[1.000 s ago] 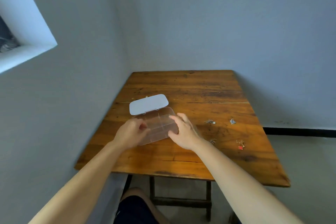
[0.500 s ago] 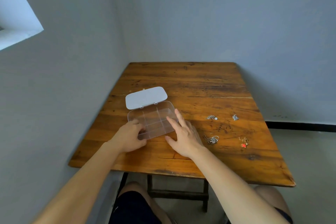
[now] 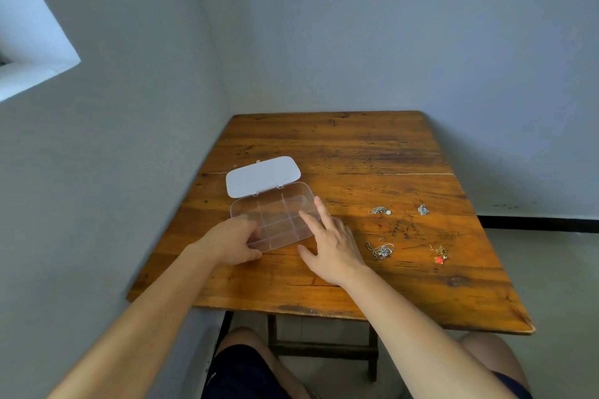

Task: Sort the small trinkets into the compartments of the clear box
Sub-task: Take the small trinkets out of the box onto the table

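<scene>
A clear box [image 3: 275, 214] with several compartments lies on the left part of the wooden table [image 3: 356, 152], its lid [image 3: 262, 175] flipped open behind it. My left hand [image 3: 230, 241] grips the box's near left corner. My right hand [image 3: 329, 241] rests by the box's right side, fingers spread, fingertips touching its edge. To the right lie the trinkets: a silver chain [image 3: 381, 251] closest to my right hand, a silver piece [image 3: 380, 211], a small silver charm [image 3: 423, 210] and a gold piece with a red stone [image 3: 440, 254].
Grey walls run along the table's left and far edges. A window sill [image 3: 35, 71] is at the upper left. My knees [image 3: 243, 343] are below the table's near edge.
My right hand has slid off the box to its right side, uncovering the silver chain. My left hand has stayed on the box's corner. The camera has tilted slightly.
</scene>
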`<state>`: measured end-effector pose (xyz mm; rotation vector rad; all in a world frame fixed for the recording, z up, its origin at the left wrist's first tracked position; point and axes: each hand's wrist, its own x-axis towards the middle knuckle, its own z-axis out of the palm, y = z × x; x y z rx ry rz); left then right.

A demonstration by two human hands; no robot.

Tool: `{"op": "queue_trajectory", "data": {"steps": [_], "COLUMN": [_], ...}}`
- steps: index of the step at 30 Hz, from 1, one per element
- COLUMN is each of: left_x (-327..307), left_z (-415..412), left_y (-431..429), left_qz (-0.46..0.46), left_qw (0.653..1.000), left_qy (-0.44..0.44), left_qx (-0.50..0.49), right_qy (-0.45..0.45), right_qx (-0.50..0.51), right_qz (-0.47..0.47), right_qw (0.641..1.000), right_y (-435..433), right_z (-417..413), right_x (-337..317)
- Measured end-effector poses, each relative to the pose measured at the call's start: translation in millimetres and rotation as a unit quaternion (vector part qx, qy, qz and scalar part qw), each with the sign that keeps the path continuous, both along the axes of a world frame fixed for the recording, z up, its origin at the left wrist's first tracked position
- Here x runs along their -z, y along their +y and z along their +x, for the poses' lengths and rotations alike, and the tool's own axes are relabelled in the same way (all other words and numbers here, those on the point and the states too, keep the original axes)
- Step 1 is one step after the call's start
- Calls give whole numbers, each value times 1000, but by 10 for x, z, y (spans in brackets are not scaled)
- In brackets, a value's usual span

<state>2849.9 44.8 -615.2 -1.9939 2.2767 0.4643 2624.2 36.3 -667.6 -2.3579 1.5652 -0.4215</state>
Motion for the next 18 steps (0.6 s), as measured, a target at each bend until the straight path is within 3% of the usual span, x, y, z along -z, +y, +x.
{"op": "queue_trajectory", "data": {"steps": [2, 5, 9, 14, 18], "left_x": [-40, -38, -15, 49, 22], "left_z": [-31, -69, -71, -39, -11], "left_y": [-2, -26, -21, 34, 120], "left_qz": [-16, -13, 26, 8, -4], "left_qw": [997, 997, 999, 992, 957], "left_qy": [-67, -75, 31, 121, 273], "left_qx": [18, 23, -13, -46, -101], "right_qy": [0, -2, -4, -3, -3], "right_qx": [1, 2, 2, 7, 4], "right_qz": [0, -1, -1, -3, -3], "right_qw": [1000, 1000, 1000, 1000, 1000], "right_y": [-4, -1, 13, 16, 24], "right_z": [3, 8, 6, 25, 27], "right_x": [7, 11, -4, -7, -19]}}
